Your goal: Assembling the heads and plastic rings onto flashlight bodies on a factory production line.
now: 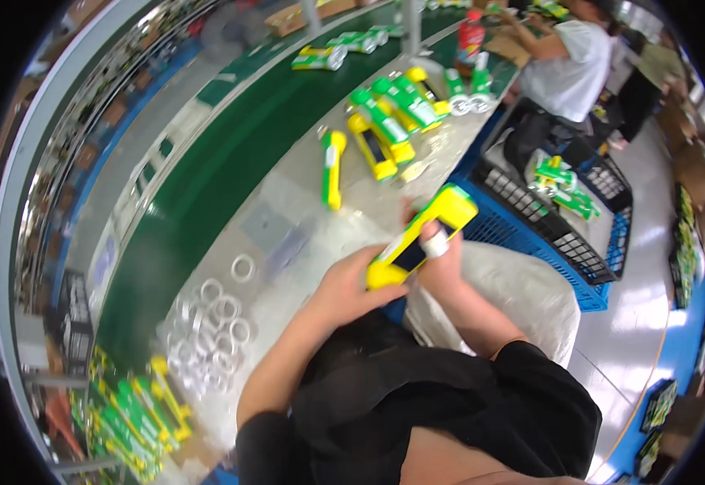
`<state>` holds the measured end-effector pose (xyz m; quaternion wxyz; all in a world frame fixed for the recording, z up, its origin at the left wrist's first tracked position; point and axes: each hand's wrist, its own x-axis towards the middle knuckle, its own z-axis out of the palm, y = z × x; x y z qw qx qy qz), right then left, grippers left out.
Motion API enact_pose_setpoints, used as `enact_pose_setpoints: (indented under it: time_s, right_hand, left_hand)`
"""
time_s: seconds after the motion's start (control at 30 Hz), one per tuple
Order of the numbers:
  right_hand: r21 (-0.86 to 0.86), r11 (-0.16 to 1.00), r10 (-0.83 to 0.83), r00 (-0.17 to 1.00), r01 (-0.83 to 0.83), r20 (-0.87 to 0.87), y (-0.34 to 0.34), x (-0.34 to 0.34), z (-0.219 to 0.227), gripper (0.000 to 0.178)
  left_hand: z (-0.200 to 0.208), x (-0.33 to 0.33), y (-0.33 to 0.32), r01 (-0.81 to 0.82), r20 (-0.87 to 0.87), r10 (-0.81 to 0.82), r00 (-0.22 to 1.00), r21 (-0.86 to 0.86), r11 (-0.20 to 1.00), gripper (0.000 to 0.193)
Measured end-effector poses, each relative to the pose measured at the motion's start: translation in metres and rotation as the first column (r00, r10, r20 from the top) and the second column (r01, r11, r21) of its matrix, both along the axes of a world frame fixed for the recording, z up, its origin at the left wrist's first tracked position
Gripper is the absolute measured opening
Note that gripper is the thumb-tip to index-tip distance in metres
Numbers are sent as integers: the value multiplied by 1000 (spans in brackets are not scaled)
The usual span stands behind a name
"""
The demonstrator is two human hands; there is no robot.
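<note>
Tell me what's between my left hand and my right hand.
In the head view, a yellow-and-green device lies between them, gripped by your left hand and right hand.

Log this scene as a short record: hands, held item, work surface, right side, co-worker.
Left hand: holding the device's near end
Right hand: holding its right side
Held item: yellow-and-green elongated device with dark panel
Work surface: grey tabletop; loose white rings at left, green-and-yellow devices beyond the hands
Right side: black lattice-sided plastic crate, similar devices inside
Co-worker: person in white top
</note>
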<state>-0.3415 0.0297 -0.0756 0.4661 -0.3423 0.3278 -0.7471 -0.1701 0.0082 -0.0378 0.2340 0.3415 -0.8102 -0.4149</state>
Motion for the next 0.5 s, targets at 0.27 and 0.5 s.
enact_pose_setpoints:
  time_s: [0.27,0.5]
  right_hand:
    - [219,559,820,573,-800,-1,26,-32,-12,98]
    - [105,15,960,44,-994,276,23,49,6,83]
  left_hand:
    - [48,77,15,155,-76,-178,981,-247,956,47]
    - [49,89,27,244,135,-203,970,-547,801,60]
